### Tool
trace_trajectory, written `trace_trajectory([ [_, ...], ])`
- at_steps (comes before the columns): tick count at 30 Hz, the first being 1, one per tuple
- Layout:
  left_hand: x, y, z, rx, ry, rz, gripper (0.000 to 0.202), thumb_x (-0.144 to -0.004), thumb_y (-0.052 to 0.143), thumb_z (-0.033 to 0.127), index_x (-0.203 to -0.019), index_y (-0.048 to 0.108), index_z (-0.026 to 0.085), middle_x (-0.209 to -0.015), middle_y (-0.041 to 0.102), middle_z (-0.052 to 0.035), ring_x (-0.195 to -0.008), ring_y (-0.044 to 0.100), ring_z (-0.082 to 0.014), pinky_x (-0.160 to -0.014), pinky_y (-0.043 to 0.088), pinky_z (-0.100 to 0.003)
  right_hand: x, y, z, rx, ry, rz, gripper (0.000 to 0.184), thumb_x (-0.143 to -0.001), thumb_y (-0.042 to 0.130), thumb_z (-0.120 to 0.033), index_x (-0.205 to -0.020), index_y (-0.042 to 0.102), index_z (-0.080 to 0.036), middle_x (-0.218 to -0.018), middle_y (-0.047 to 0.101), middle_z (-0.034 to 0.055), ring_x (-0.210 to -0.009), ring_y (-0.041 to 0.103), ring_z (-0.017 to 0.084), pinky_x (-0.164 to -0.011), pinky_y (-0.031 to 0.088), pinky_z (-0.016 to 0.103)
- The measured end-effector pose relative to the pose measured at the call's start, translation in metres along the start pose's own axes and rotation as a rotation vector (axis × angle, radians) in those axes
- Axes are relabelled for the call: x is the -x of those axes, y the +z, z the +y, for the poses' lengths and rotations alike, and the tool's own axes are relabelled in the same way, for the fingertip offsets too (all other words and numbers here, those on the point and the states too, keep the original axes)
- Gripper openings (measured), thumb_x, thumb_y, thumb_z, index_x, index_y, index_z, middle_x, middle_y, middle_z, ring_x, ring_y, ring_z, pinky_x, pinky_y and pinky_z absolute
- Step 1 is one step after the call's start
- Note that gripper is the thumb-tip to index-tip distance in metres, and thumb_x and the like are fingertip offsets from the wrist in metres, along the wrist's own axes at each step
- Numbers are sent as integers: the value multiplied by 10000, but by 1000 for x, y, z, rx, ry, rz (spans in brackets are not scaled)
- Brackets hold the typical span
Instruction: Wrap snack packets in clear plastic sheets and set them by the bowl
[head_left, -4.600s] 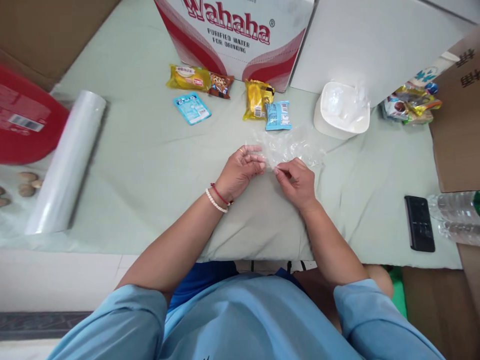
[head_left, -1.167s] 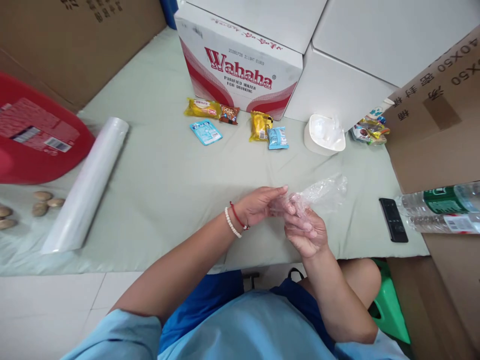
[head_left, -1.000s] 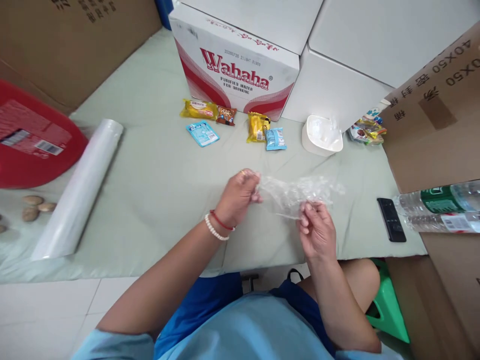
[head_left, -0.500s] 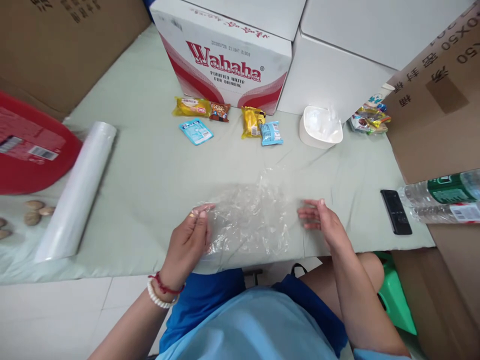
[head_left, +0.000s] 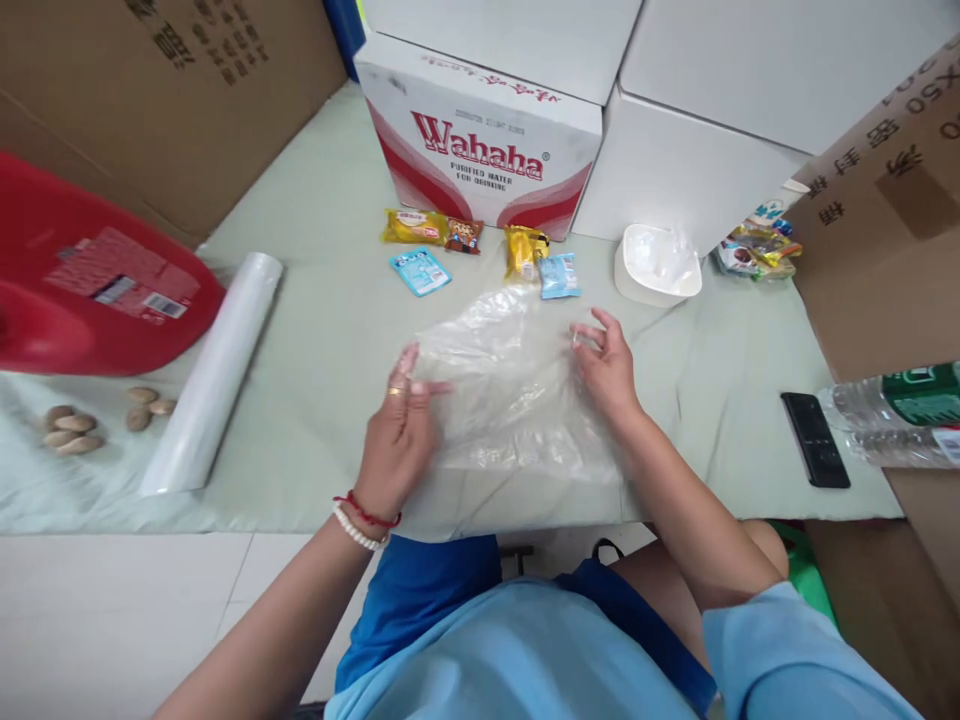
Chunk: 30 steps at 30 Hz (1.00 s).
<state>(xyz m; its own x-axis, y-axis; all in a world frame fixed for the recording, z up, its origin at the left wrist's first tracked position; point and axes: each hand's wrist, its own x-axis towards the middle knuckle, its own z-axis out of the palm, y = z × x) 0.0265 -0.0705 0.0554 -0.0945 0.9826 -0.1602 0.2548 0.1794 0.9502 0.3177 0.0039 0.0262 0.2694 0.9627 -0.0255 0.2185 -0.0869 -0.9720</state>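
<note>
A clear, thin plastic bag [head_left: 510,390] lies spread and wrinkled on the cloth-covered table in front of me. My left hand [head_left: 397,425], with a ring and bracelets, rests at its left edge; the fingers are spread, and the thumb reaches over the film. Across from it, my right hand [head_left: 606,365] is at the bag's upper right edge, fingers bent and apart, fingertips against or just above the film. Beyond the bag are a yellow snack packet [head_left: 521,253] and a light blue packet [head_left: 560,276].
A plastic film roll [head_left: 214,375], red jug [head_left: 112,280] and several brown nut-like pieces [head_left: 75,428] lie left. Behind stands a Wahaha box [head_left: 480,150]. Rightward are a white tub [head_left: 645,285], a phone [head_left: 815,440] and plastic bottles [head_left: 870,405].
The crumpled bag is now spread wider and flatter. My left hand has loosened from its pinch, and my right hand has moved in to the bag's right edge. The view has shifted left.
</note>
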Motion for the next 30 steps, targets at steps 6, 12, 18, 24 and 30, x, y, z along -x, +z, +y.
trace_trajectory([
  [6, -3, -7, -30, -423, -12, 82, 745, -929, 628, 511, -1547, 445, 139, -1225, 710, -162, -1065, 699, -335, -962, 591, -503, 5, -14, 29, 151, 96, 38, 724, -809, 688, -399, -1482, 473, -239, -1341, 711, 108, -572, 533, 81, -533, 489, 257],
  [12, 12, -5, -8, -744, 573, 239, 519, -938, 615, 238, -1455, 579, 202, -1506, 553, -200, -1543, 402, -410, -1283, 297, -672, 3, -24, 18, 369, 1, -41, 689, -834, 672, -385, -1489, 486, -275, -1335, 721, 87, -581, 527, 95, -639, 546, 311],
  [18, -30, 22, 18, -748, 719, -389, 361, -1057, 458, 301, -1297, 713, 213, -1524, 623, -151, -1560, 438, -321, -1333, 251, -582, -1, -37, 13, 481, -148, -172, 720, -855, 672, -409, -1532, 468, -277, -1372, 710, 95, -571, 507, 117, -766, 597, 408],
  [24, -65, 51, -12, -950, 495, -411, 600, -1089, 375, 385, -1654, 395, 182, -1766, 291, -187, -1648, 271, -347, -1320, 131, -698, -9, -61, 6, 906, -222, 85, 743, -896, 608, -351, -1583, 454, -115, -1569, 521, 276, -1232, 636, 374, -1123, 474, 633],
  [30, -55, 52, -25, -982, 498, -258, 708, -1096, 307, 498, -1698, 280, 127, -1779, 237, -192, -1662, 229, -347, -1319, 46, -725, 48, -21, 9, 1001, -456, -227, 681, -1081, 420, -487, -1693, 336, -201, -1759, 343, 164, -1657, 250, 337, -1317, 258, 625],
])
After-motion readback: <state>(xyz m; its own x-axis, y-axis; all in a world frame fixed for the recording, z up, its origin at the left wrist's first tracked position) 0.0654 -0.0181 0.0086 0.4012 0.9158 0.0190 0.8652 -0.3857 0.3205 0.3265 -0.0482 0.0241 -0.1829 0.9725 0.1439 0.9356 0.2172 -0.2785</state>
